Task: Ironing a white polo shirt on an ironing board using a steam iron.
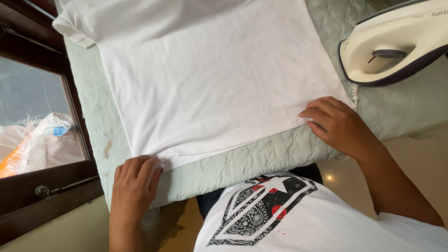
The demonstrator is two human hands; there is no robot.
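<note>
plain white shirt (210,74) lies flat and smooth on pale green padded board (261,156).

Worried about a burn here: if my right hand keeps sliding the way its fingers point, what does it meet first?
The right hand points left along the shirt hem, away from the iron. It would likely meet only more shirt, then the left hand near the other corner.
</note>
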